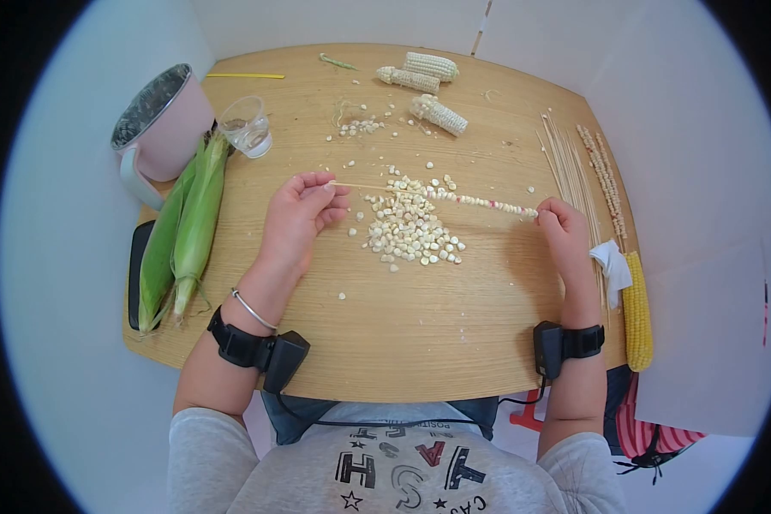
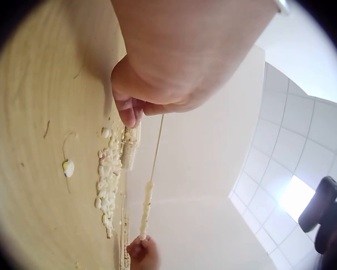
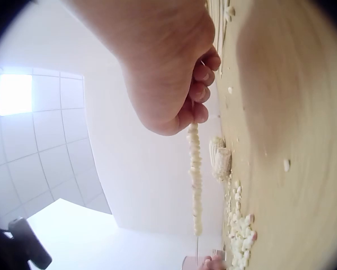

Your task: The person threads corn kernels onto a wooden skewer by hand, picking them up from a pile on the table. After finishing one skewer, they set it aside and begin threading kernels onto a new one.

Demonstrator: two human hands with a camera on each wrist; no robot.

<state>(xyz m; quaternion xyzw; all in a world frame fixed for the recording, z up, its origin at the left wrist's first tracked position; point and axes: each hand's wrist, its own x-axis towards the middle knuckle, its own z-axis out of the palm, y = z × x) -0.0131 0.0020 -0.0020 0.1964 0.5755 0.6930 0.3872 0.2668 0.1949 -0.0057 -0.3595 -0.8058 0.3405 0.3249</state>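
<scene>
A thin wooden skewer (image 1: 368, 186) threaded with pale and reddish corn kernels (image 1: 480, 202) is held level between the two hands, above the table. At its bare end, the left hand (image 1: 302, 210) pinches the stick between thumb and fingers. The right hand (image 1: 565, 231) grips the opposite end, right beside the last threaded kernel; in the right wrist view its fingers (image 3: 199, 93) curl round the stick. Beneath the skewer lies a pile of loose kernels (image 1: 411, 231). Seen from the left wrist, the kernel row (image 2: 146, 208) runs up to the right hand.
Stripped cobs (image 1: 439, 115) lie at the back. To the left are green-husked corn ears (image 1: 199, 223), a pink mug (image 1: 176, 120) and a glass (image 1: 247, 128). Along the right edge are bare skewers (image 1: 570, 163), filled skewers (image 1: 604, 180), a white tissue (image 1: 612, 265) and a yellow cob (image 1: 636, 317).
</scene>
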